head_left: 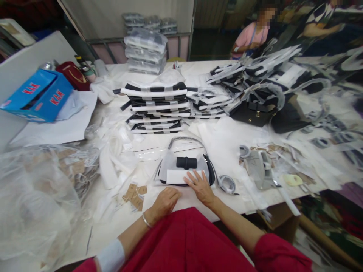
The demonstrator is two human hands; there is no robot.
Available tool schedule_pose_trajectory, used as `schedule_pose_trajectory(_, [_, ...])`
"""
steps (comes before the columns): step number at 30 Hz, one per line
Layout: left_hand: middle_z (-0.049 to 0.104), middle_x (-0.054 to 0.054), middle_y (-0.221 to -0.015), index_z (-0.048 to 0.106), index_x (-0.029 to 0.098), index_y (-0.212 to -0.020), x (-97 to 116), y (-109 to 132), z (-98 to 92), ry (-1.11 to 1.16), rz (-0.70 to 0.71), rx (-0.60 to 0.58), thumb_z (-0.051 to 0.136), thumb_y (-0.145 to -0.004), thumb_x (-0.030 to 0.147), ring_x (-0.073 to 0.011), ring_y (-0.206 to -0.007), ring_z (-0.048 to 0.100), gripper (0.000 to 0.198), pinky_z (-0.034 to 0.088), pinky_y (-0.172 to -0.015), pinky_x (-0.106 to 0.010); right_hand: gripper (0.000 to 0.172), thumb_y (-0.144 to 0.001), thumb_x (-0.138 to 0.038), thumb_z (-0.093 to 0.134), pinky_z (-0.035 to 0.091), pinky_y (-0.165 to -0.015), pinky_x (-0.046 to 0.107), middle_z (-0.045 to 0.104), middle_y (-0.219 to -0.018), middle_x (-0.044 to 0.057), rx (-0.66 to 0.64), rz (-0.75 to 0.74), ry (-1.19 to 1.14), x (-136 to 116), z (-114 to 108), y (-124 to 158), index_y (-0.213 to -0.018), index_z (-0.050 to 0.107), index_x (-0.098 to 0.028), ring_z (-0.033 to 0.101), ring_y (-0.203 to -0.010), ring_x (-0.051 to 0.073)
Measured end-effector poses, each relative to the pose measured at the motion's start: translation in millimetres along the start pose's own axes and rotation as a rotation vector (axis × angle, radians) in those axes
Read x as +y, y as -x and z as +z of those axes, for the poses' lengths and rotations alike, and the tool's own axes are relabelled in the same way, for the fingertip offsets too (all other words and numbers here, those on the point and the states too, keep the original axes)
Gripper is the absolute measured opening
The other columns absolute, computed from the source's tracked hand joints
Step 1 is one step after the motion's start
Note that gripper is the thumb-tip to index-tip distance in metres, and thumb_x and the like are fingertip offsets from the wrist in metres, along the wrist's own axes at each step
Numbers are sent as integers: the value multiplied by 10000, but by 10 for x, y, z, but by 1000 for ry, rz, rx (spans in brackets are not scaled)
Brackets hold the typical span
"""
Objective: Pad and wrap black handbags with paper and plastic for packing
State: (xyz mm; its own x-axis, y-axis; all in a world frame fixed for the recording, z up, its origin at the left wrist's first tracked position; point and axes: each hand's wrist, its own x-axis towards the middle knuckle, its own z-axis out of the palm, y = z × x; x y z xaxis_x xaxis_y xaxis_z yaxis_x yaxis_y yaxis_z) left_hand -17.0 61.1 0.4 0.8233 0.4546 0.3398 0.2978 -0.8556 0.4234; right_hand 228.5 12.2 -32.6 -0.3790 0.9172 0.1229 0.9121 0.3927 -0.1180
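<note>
A black handbag (pixel 211 172) lies on the table in front of me, its front covered by thin whitish wrapping. Its wrapped strap (pixel 188 139) arches away from me. A dark flap or clasp piece (pixel 186 163) shows at the middle. Across the lower front lies a white strip (pixel 176 176). My right hand (pixel 200 187) rests on the strip's right end and the bag's lower edge, fingers spread. Just below the bag's lower left edge, my left hand (pixel 166 200) sits with its fingers curled; whether it holds anything is hidden. A coiled wrapped strap (pixel 227 184) lies right of the bag.
Stacked wrapped bags (pixel 159 109) stand behind, with more black bags (pixel 255 113) piled at the back right. A tape dispenser (pixel 259 168) is on the right. Brown tags (pixel 136 195), plastic sheeting (pixel 42 211) and a blue box (pixel 42 96) lie left. Two people are beyond the table.
</note>
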Motion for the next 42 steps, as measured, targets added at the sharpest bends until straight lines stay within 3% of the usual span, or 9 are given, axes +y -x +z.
schedule_pose_trajectory(4, [494, -163, -1454, 368, 119, -1456, 57, -269, 98, -141, -17, -123, 378, -945, 100, -245, -1399, 397, 512, 401, -1114, -452, 556, -914, -114, 461, 133, -1139, 682, 443, -1517, 65, 73, 34, -24, -52, 63, -7, -1446, 452, -276, 267, -1445, 336])
schedule_pose_trajectory(9, [266, -180, -1585, 156, 65, -1529, -111, -337, 468, -253, -162, -234, 446, -923, 179, -257, -1493, 170, 682, 267, -1190, -481, 454, -928, -148, 495, 154, -1151, 661, 512, -1462, 86, 143, 65, -43, -114, 79, -27, -1368, 540, -250, 304, -1436, 298])
schedule_pose_trajectory(17, [269, -179, -1582, 165, 86, -1531, -139, -271, 492, -274, -172, -251, 528, -923, 299, -260, -1491, 182, 740, 272, -1190, -471, 564, -937, -166, 486, 113, -1157, 686, 426, -1521, 121, 34, 170, -65, -252, -101, 76, -1489, 374, -203, 244, -1465, 318])
schedule_pose_trajectory(25, [271, -185, -1582, 172, 89, -1532, -174, -245, 526, -341, -135, -259, 549, -929, 389, -292, -1493, 170, 772, 214, -1203, -537, 719, -871, -283, 648, 87, -1164, 684, 345, -1565, 138, -32, 214, -81, -322, -60, 56, -1509, 328, -195, 212, -1471, 354])
schedule_pose_trajectory(31, [297, -171, -1576, 185, 95, -1529, -177, -194, 561, -368, -129, -214, 498, -953, 282, -266, -1494, 175, 681, 224, -1204, -507, 457, -924, -180, 503, 252, -1163, 594, 520, -1439, 138, 107, 135, -308, -246, -266, 231, -1380, 501, -162, 369, -1410, 283])
schedule_pose_trajectory(33, [297, -169, -1577, 182, 99, -1531, -174, -197, 559, -355, -139, -215, 512, -951, 314, -267, -1493, 179, 701, 229, -1202, -500, 335, -938, -202, 484, 345, -1132, 530, 625, -1301, 117, 229, 306, -505, -309, -318, 348, -1256, 590, -187, 502, -1302, 245])
schedule_pose_trajectory(35, [296, -163, -1579, 180, 119, -1535, -174, -201, 559, -337, -151, -220, 539, -940, 363, -272, -1491, 188, 737, 233, -1201, -503, 243, -915, -311, 555, 470, -1026, 472, 683, -1136, 104, 378, 710, -737, -402, -316, 435, -1117, 622, -193, 617, -1128, 239])
schedule_pose_trajectory(39, [283, -147, -1588, 192, 180, -1540, -179, -198, 571, -321, -158, -222, 577, -921, 392, -283, -1488, 200, 759, 225, -1197, -523, 559, -651, -483, 810, 572, -821, 394, 678, -1007, 80, 538, 1534, -1236, -522, -197, 367, -1041, 537, -190, 670, -945, 245])
schedule_pose_trajectory(42, [274, -144, -1592, 183, 197, -1544, -182, -197, 577, -317, -161, -211, 575, -923, 362, -284, -1489, 198, 753, 217, -1198, -524, 689, -558, -505, 866, 575, -809, 352, 672, -996, 53, 624, 1673, -1541, -532, -104, 207, -1053, 490, -208, 665, -965, 224])
